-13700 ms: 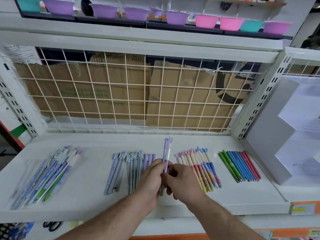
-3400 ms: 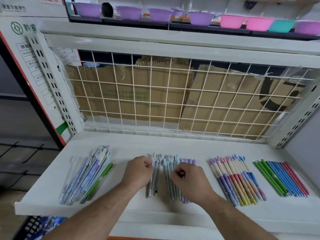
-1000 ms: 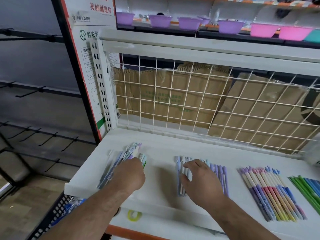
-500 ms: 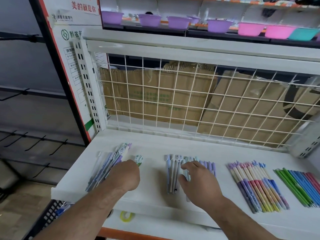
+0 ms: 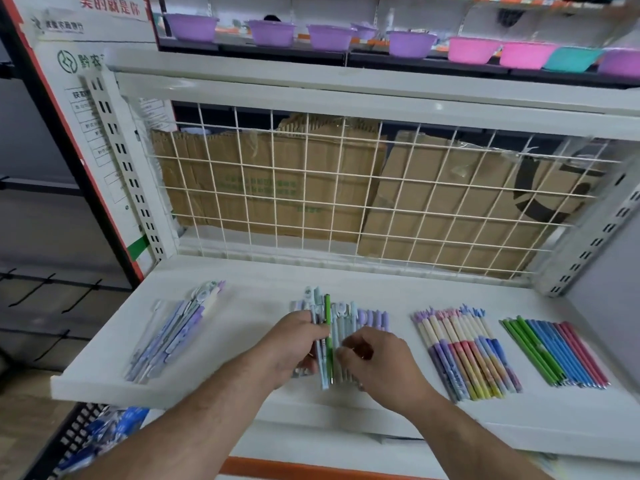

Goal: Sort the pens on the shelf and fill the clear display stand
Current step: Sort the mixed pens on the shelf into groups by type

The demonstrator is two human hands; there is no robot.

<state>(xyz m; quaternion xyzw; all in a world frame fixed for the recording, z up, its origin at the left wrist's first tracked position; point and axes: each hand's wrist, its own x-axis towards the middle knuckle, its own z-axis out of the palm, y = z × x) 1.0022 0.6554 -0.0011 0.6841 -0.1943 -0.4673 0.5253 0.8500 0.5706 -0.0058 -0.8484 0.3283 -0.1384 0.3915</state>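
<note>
Single head-worn view, wide-angle. It looks forward and down onto the shelf (image 5: 242, 296) from just before its front edge, near. Both forearms (image 5: 207, 420) enter from the bottom of frame. The wire grid (image 5: 346, 188) behind the shelf fills mid-frame, and the bowls (image 5: 273, 32) above it sit at the top edge. The shelf's left end is in view; its right end runs out of frame.

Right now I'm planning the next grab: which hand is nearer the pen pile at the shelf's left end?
Left. The left hand holds pens to the right of that pen pile; the right hand is beyond it, farther right.
</note>
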